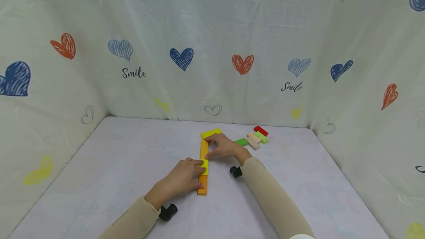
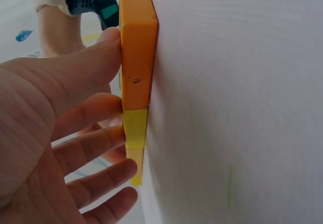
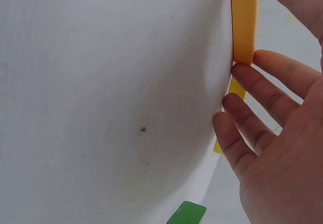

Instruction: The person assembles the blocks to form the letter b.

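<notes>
A column of blocks runs away from the front: an orange block (image 1: 202,185), a yellow block (image 1: 204,167), a lighter orange block (image 1: 204,149). At its far end a yellow block (image 1: 211,132) lies crosswise. My left hand (image 1: 180,178) touches the left side of the near blocks; in the left wrist view its thumb rests on the orange block (image 2: 137,57), fingers spread along the row. My right hand (image 1: 225,146) is at the far blocks, fingers on the lighter orange block (image 3: 244,27) and beside the yellow one, fairly straight in the right wrist view.
To the right of my right hand lie a green block (image 1: 241,142), pale wooden blocks (image 1: 253,143), a light green block (image 1: 261,137) and a red block (image 1: 261,131). A curtain (image 1: 212,28) printed with hearts stands behind the table (image 1: 132,139).
</notes>
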A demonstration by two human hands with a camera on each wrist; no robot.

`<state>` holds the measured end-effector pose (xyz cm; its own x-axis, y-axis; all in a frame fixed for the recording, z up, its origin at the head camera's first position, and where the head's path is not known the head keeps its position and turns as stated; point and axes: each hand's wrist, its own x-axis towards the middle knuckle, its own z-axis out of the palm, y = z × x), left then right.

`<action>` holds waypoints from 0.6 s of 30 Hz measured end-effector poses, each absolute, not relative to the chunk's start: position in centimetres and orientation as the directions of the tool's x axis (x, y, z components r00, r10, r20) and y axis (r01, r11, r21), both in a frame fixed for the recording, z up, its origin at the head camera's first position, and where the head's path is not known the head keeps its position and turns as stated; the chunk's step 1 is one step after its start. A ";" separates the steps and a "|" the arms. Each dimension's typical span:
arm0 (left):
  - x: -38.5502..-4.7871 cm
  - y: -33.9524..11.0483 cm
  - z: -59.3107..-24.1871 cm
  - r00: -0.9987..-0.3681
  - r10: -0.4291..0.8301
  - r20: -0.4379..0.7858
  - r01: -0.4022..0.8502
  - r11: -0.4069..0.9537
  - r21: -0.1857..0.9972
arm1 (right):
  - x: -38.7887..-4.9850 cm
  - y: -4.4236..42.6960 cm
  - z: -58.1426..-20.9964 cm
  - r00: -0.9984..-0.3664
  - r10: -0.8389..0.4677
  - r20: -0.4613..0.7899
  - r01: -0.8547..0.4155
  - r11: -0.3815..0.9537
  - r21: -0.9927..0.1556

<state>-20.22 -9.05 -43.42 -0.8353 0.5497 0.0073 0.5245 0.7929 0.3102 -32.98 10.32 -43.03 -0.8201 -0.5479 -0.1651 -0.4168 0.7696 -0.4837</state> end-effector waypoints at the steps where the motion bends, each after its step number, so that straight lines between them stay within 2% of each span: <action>1: -20.2 -9.0 -43.4 -0.834 0.551 0.011 0.527 0.792 0.310 | -33.0 10.3 -43.0 -0.820 -0.547 -0.167 -0.414 0.770 -0.486; 18: -19.5 -8.9 -43.4 -0.851 0.524 0.029 0.508 0.808 0.297 | -32.7 9.9 -43.4 -0.808 -0.569 -0.155 -0.433 0.751 -0.498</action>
<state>-19.47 -8.91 -43.37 -0.8512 0.5241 0.0289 0.5079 0.8084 0.2975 -32.66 9.87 -43.43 -0.8078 -0.5688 -0.1549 -0.4332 0.7509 -0.4985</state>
